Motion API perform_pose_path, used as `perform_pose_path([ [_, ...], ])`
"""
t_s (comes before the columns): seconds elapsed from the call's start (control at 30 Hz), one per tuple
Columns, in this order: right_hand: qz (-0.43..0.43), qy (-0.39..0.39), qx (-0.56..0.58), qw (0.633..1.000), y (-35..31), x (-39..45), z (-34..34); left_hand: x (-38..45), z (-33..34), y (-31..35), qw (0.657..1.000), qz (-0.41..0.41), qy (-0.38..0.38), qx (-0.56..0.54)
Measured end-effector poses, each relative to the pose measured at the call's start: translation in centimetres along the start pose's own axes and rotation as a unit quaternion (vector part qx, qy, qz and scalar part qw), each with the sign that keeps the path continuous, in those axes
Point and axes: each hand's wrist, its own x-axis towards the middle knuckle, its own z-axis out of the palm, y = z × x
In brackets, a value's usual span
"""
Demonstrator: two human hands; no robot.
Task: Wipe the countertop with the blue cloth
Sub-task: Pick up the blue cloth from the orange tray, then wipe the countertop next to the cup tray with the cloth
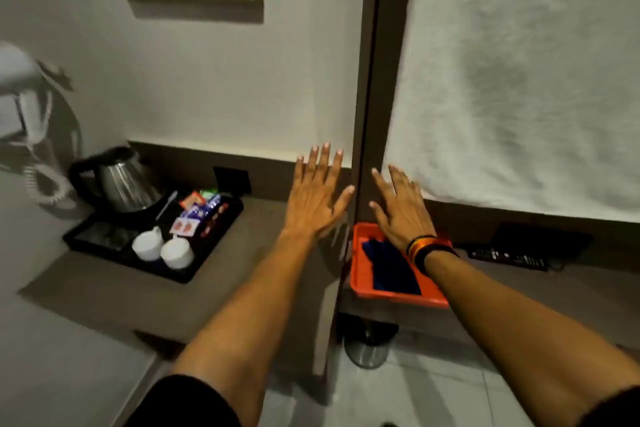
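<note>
Partly, right hand hides blue cloth.

View: one head-worn wide-angle camera, no second view to share the scene.
Position: above and behind both outstretched forearms, close to the grey-brown counter.
Facing: forward and down, toward the pale wall beyond the fingertips.
Frame centre: the left hand and right hand, fingers spread.
Edges: straight lines bow; floor tiles show below the forearms, nearest the camera.
</note>
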Motion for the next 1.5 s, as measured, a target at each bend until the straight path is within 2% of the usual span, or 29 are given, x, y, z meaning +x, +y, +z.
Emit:
perform_pose_path([
  [0.17,0.080,-0.161,0.018,0.984,6.6,-4.8,9.3,-4.7,10.4,1.7,0.989,-0.012,-0.128,-0.068],
  [0.37,0.113,-0.232,0.049,0.965,11.1,-4.2,17.6,-7.9,20.2,2.0,0.963,-0.018,-0.248,-0.099],
  [0.57,0.164,-0.301,0.052,0.938,13.3,-3.2,22.6,-9.8,24.3,1.4,0.956,-0.035,-0.283,-0.072],
  [0.7,0.188,-0.334,0.064,0.922,13.8,-3.2,23.9,-10.3,24.6,1.2,0.961,-0.033,-0.262,-0.082],
  [0.93,0.257,-0.332,0.061,0.906,12.0,-1.6,25.1,-10.4,24.9,1.1,0.961,-0.026,-0.266,-0.078],
  [1.1,0.280,-0.269,0.130,0.912,12.7,-0.7,23.4,-10.1,25.6,1.1,0.950,-0.023,-0.309,-0.045],
  [1.17,0.273,-0.227,0.171,0.919,12.0,-0.4,21.6,-10.2,24.9,1.2,0.956,-0.022,-0.285,-0.069],
  [1.23,0.251,-0.183,0.197,0.930,10.2,-0.4,19.8,-10.3,23.3,0.5,0.957,-0.034,-0.251,-0.140],
  [1.33,0.216,-0.133,0.225,0.941,5.2,-1.2,17.6,-11.5,20.0,-2.2,0.961,-0.076,-0.224,-0.141],
  [1.5,0.148,-0.212,0.259,0.931,-5.5,-3.4,16.4,-17.4,13.5,-10.1,0.951,-0.221,-0.194,-0.096],
])
